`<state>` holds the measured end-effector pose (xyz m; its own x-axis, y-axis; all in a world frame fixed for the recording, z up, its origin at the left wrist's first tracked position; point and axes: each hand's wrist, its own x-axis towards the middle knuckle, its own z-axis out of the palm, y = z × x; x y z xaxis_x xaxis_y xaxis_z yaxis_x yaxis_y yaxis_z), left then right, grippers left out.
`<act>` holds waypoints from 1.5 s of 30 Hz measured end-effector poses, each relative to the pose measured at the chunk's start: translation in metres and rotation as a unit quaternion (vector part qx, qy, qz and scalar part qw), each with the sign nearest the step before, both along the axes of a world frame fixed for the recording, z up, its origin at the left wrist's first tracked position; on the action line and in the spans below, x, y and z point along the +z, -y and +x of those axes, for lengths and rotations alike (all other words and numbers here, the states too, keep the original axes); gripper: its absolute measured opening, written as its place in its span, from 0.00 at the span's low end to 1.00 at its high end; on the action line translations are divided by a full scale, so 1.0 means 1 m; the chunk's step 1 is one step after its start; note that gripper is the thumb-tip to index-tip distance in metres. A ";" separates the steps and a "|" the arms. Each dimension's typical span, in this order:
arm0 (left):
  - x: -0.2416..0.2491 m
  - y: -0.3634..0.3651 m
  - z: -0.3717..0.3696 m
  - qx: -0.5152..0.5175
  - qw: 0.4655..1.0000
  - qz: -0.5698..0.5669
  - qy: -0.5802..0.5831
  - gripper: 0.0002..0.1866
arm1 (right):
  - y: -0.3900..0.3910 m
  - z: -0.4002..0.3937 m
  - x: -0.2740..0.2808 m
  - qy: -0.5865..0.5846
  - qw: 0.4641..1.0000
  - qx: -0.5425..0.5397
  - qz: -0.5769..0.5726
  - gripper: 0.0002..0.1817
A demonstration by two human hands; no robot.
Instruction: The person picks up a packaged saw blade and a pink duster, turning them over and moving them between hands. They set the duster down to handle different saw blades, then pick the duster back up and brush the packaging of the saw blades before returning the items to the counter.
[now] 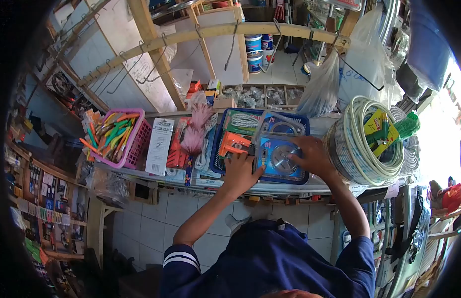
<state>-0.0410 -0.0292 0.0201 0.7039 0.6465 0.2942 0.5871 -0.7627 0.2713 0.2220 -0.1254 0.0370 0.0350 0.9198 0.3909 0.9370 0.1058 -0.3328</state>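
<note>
A flat blue pack with a round saw blade [284, 160] lies over the right part of a blue basket [219, 130]. My right hand [314, 156] holds this pack at its right side, with the fingers across its face. On the other side, my left hand [241, 174] has its fingers apart, resting against the lower edge of an orange-and-black tool [235, 144]; its thumb reaches the pack's left edge. Behind these, a coil of white cord [244, 119] sits in the basket, beside another clear pack [282, 124].
To the left stand a pink basket [137, 140] of colourful handled tools, a white box [160, 146] and pink feathery dusters [193, 134]. Coiled hose [347, 139] stands on the right. A wooden rail [270, 29] with metal hooks spans the space above the counter.
</note>
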 end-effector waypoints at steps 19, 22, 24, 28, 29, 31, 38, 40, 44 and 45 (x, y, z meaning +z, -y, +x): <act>-0.001 0.031 0.003 -0.017 0.903 -0.314 0.293 0.20 | -0.019 -0.008 -0.001 -0.104 0.994 -0.031 0.032 0.22; 0.003 0.032 0.008 -0.051 0.859 -0.368 0.352 0.18 | -0.016 -0.002 0.001 -0.151 0.987 -0.027 0.047 0.21; 0.012 0.030 0.010 -0.059 0.840 -0.378 0.384 0.16 | -0.012 0.004 0.005 -0.219 0.975 -0.016 0.044 0.19; 0.022 0.023 0.006 -0.051 0.769 -0.405 0.492 0.14 | 0.003 -0.001 0.023 -0.421 0.907 0.020 0.021 0.15; 0.022 0.019 0.003 -0.048 0.744 -0.410 0.525 0.14 | 0.008 -0.009 0.030 -0.471 0.881 0.028 0.024 0.14; 0.020 0.016 -0.006 -0.070 0.704 -0.473 0.525 0.20 | 0.014 -0.023 0.035 -0.517 0.856 0.010 0.003 0.11; 0.002 0.024 -0.050 -0.100 0.599 -0.606 0.513 0.28 | -0.003 -0.114 0.043 -0.644 0.765 -0.008 0.003 0.09; -0.001 0.018 -0.077 -0.091 0.573 -0.610 0.540 0.28 | -0.006 -0.134 0.036 -0.635 0.771 -0.006 -0.050 0.08; -0.024 0.014 -0.140 -0.042 0.501 -0.639 0.582 0.25 | -0.021 -0.191 0.018 -0.600 0.789 0.072 -0.110 0.08; -0.033 0.014 -0.158 -0.028 0.477 -0.656 0.584 0.25 | -0.025 -0.204 0.016 -0.595 0.787 0.102 -0.128 0.08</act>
<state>-0.1988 -0.0435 -0.0129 0.5826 0.8029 -0.1262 -0.5596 0.5089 0.6541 0.0183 -0.1006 0.0530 0.0773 0.9970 -0.0061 -0.0821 0.0002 -0.9966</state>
